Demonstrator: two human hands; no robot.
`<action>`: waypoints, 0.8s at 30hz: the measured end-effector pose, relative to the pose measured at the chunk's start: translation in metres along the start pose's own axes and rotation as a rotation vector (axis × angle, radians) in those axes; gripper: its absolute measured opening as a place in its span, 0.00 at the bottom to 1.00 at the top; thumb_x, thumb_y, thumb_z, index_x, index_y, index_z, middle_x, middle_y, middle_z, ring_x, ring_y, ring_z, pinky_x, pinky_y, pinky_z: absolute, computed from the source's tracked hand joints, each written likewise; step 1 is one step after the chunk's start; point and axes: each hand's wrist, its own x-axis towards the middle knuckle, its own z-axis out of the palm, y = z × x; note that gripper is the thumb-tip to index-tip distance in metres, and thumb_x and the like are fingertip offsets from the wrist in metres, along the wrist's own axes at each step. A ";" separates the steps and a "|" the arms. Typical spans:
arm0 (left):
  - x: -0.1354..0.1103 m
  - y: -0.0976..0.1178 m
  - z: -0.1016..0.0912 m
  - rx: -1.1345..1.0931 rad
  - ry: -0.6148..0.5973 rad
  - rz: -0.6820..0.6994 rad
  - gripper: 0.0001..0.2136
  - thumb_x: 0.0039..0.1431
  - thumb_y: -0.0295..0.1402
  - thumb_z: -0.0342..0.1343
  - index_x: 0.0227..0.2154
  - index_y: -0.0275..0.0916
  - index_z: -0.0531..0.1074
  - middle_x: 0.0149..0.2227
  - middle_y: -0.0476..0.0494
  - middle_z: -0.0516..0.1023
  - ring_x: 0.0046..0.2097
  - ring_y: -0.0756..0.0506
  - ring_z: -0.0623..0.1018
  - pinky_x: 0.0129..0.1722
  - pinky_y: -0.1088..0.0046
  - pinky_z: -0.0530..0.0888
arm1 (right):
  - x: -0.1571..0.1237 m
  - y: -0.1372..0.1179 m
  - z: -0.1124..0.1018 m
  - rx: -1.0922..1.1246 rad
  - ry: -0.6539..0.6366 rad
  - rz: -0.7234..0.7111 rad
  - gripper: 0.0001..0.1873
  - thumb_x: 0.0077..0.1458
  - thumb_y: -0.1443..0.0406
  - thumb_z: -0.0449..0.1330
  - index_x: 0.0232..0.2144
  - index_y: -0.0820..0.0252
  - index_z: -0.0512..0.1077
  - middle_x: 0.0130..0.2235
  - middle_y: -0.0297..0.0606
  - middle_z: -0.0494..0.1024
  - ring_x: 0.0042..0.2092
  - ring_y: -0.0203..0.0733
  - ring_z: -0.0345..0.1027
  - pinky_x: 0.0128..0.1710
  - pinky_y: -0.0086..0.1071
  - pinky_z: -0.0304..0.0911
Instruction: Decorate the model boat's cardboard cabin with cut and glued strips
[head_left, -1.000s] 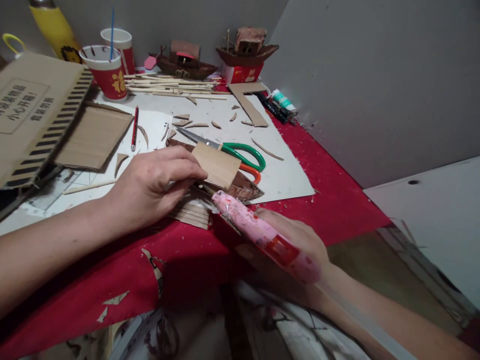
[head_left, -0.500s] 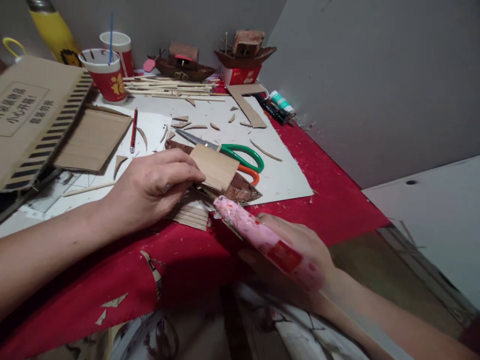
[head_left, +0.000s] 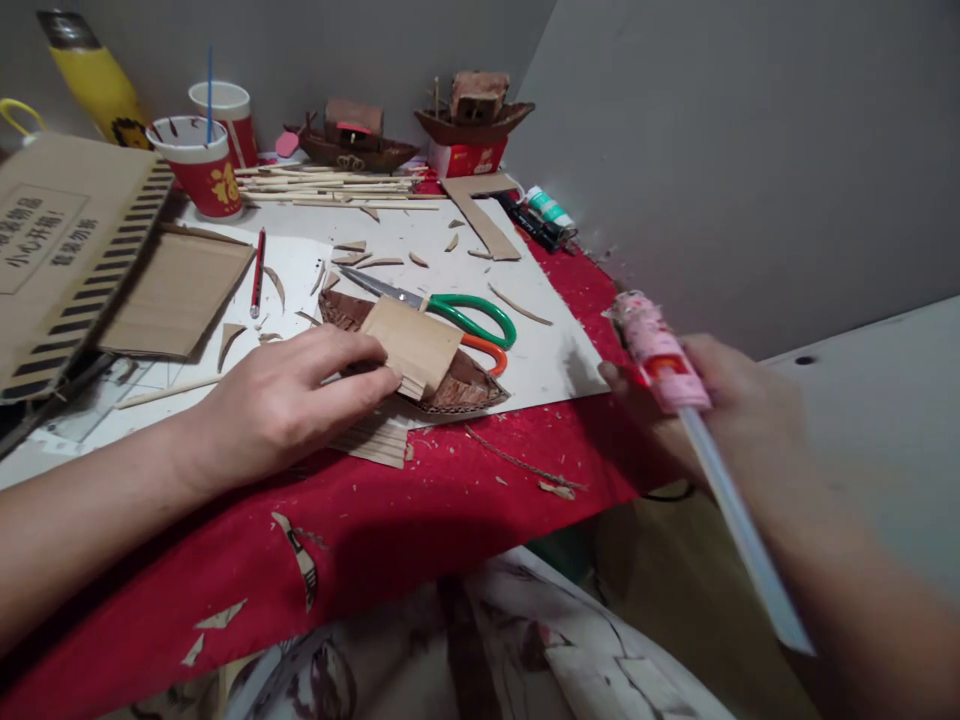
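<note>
A small brown cardboard boat lies near the table's front edge, with a bent piece of tan cardboard across its middle like a roof. My left hand has its fingertips closed on the near left edge of that cardboard piece, against the boat. Out to the right, past the white sheet, my right hand grips a pink hot glue gun; a long clear glue stick sticks out of its back. Scissors with green and orange handles lie just behind the boat.
Two finished model boats stand at the back beside a pile of thin sticks. Red paper cups, a yellow bottle, a cardboard box and a pencil are on the left. Cardboard scraps litter the white sheet.
My right hand has drawn the glue gun away from the boat, to the right and up. My left hand stays at the cardboard piece, whose near edge now bends down over the boat's side.
</note>
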 end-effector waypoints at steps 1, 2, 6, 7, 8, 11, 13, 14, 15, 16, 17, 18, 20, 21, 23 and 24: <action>0.000 0.000 -0.001 0.018 0.001 0.014 0.12 0.62 0.29 0.53 0.48 0.42 0.72 0.47 0.38 0.79 0.44 0.43 0.79 0.39 0.72 0.74 | 0.005 0.002 0.003 -0.012 -0.059 0.033 0.23 0.56 0.42 0.51 0.25 0.53 0.59 0.24 0.36 0.65 0.25 0.40 0.56 0.25 0.33 0.51; 0.000 0.000 -0.001 0.031 0.002 0.028 0.12 0.62 0.29 0.53 0.47 0.42 0.73 0.47 0.38 0.79 0.43 0.43 0.80 0.38 0.72 0.74 | 0.009 0.004 0.005 -0.022 -0.114 0.068 0.22 0.56 0.44 0.53 0.26 0.53 0.59 0.25 0.37 0.66 0.25 0.40 0.56 0.26 0.33 0.51; 0.001 -0.002 -0.002 0.051 -0.002 0.046 0.12 0.62 0.29 0.52 0.46 0.45 0.74 0.45 0.40 0.81 0.39 0.44 0.80 0.36 0.71 0.74 | 0.018 0.009 0.009 -0.025 -0.254 0.196 0.17 0.54 0.50 0.62 0.30 0.55 0.64 0.28 0.38 0.70 0.26 0.39 0.57 0.28 0.33 0.52; 0.001 -0.002 -0.002 0.052 0.000 0.048 0.12 0.62 0.29 0.52 0.46 0.46 0.74 0.45 0.40 0.81 0.39 0.44 0.80 0.36 0.71 0.74 | 0.019 0.010 0.009 -0.013 -0.272 0.223 0.17 0.53 0.51 0.63 0.32 0.56 0.66 0.28 0.39 0.71 0.26 0.39 0.57 0.28 0.33 0.52; 0.000 -0.003 -0.002 0.055 0.002 0.052 0.13 0.61 0.29 0.52 0.47 0.46 0.74 0.45 0.41 0.81 0.39 0.44 0.80 0.36 0.70 0.74 | 0.020 0.012 0.009 0.002 -0.289 0.248 0.17 0.52 0.51 0.64 0.34 0.57 0.68 0.29 0.40 0.72 0.26 0.39 0.58 0.28 0.33 0.53; -0.003 -0.006 -0.001 0.088 -0.007 0.061 0.15 0.60 0.28 0.54 0.49 0.46 0.72 0.47 0.39 0.81 0.42 0.43 0.80 0.38 0.69 0.75 | 0.023 0.017 0.008 0.047 -0.339 0.313 0.22 0.53 0.50 0.62 0.43 0.59 0.71 0.32 0.43 0.75 0.28 0.40 0.61 0.29 0.33 0.55; -0.006 -0.006 -0.003 0.113 -0.031 0.055 0.18 0.59 0.28 0.56 0.52 0.44 0.70 0.49 0.37 0.79 0.44 0.41 0.80 0.40 0.67 0.75 | 0.026 0.020 0.008 0.059 -0.356 0.336 0.25 0.54 0.50 0.62 0.47 0.60 0.71 0.34 0.46 0.76 0.29 0.42 0.63 0.29 0.34 0.56; -0.007 -0.005 -0.004 0.122 -0.031 0.041 0.19 0.58 0.28 0.57 0.53 0.43 0.69 0.50 0.35 0.79 0.45 0.41 0.80 0.41 0.67 0.76 | 0.028 0.022 0.009 0.058 -0.358 0.343 0.26 0.53 0.50 0.62 0.48 0.61 0.71 0.35 0.47 0.77 0.30 0.43 0.64 0.30 0.34 0.57; -0.008 -0.003 -0.006 0.119 -0.021 0.014 0.21 0.57 0.28 0.59 0.54 0.41 0.68 0.51 0.33 0.78 0.46 0.40 0.79 0.42 0.66 0.76 | 0.030 0.023 0.010 0.058 -0.355 0.345 0.28 0.52 0.50 0.63 0.49 0.61 0.71 0.35 0.47 0.77 0.31 0.44 0.65 0.30 0.34 0.57; -0.008 0.001 -0.008 0.103 0.002 -0.027 0.22 0.56 0.28 0.60 0.55 0.39 0.67 0.51 0.32 0.77 0.46 0.40 0.79 0.43 0.65 0.76 | 0.032 0.024 0.011 0.060 -0.348 0.339 0.29 0.52 0.50 0.63 0.50 0.62 0.71 0.35 0.47 0.77 0.31 0.45 0.66 0.30 0.35 0.57; -0.007 0.005 -0.010 0.068 0.037 -0.096 0.23 0.55 0.28 0.61 0.55 0.38 0.67 0.51 0.32 0.77 0.47 0.40 0.79 0.45 0.65 0.76 | 0.034 0.026 0.013 0.064 -0.337 0.323 0.30 0.52 0.50 0.63 0.51 0.63 0.71 0.36 0.48 0.78 0.32 0.46 0.67 0.31 0.35 0.58; -0.006 0.011 -0.012 0.009 0.073 -0.194 0.23 0.55 0.27 0.61 0.54 0.37 0.66 0.50 0.32 0.77 0.47 0.40 0.79 0.46 0.65 0.76 | 0.036 0.027 0.015 0.070 -0.324 0.300 0.30 0.52 0.51 0.63 0.51 0.64 0.71 0.36 0.49 0.78 0.32 0.46 0.68 0.31 0.35 0.58; -0.001 0.025 -0.018 -0.185 0.142 -0.535 0.19 0.56 0.27 0.60 0.52 0.39 0.68 0.47 0.37 0.79 0.44 0.44 0.79 0.45 0.68 0.76 | 0.039 0.033 0.019 0.107 -0.293 0.214 0.29 0.53 0.51 0.62 0.50 0.67 0.72 0.38 0.53 0.79 0.31 0.46 0.69 0.30 0.36 0.59; 0.002 0.032 -0.020 -0.322 0.176 -0.757 0.16 0.57 0.30 0.59 0.49 0.39 0.69 0.45 0.39 0.79 0.41 0.46 0.80 0.42 0.69 0.77 | 0.041 0.036 0.021 0.143 -0.261 0.153 0.28 0.53 0.52 0.62 0.48 0.68 0.73 0.37 0.54 0.79 0.29 0.46 0.69 0.28 0.35 0.59; 0.007 0.043 -0.023 -0.648 0.253 -1.145 0.12 0.57 0.35 0.60 0.42 0.39 0.70 0.40 0.41 0.80 0.37 0.46 0.80 0.38 0.71 0.77 | 0.044 0.045 0.026 0.232 -0.159 0.030 0.24 0.51 0.53 0.64 0.42 0.67 0.76 0.32 0.51 0.80 0.25 0.44 0.69 0.24 0.34 0.59; 0.009 0.048 -0.024 -0.808 0.293 -1.296 0.12 0.55 0.36 0.62 0.39 0.38 0.69 0.38 0.42 0.80 0.36 0.46 0.80 0.36 0.71 0.78 | 0.045 0.050 0.027 0.281 -0.097 -0.026 0.22 0.49 0.53 0.66 0.40 0.66 0.77 0.29 0.49 0.79 0.23 0.44 0.68 0.22 0.33 0.58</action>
